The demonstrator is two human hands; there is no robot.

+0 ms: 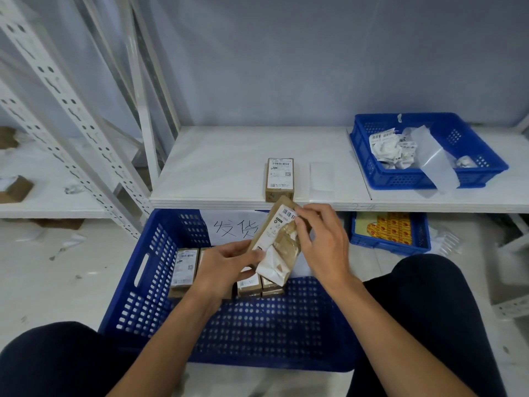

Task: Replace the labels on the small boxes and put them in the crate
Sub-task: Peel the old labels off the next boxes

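Above the blue crate [257, 325], both hands hold 1 small brown box [282, 245] at a tilt, its upper end toward the shelf. The left hand [226, 265] grips the box's lower end, fingers [246, 253] curled round it. The right hand [320, 242] pinches the top corner of the white label [279, 224] between thumb and forefinger, just beside a black barcode [288, 214]. Small print sits under the barcode, too blurred to read. The label is torn and wrinkled: bare brown card shows through its middle, and a crumpled white flap hangs at the lower end.

On the crate's far wall, a white sheet [234, 227] bears 2 handwritten characters, 发货. Inside the crate, more boxes [184, 269] sit in a row with barcode and QR labels, the print too small to read. Beyond the crate, 1 labelled box [279, 179] lies flat on the white shelf [217, 167]. Right of the crate and farther back, a small blue basket [400, 179] holds crumpled peeled labels [392, 150].
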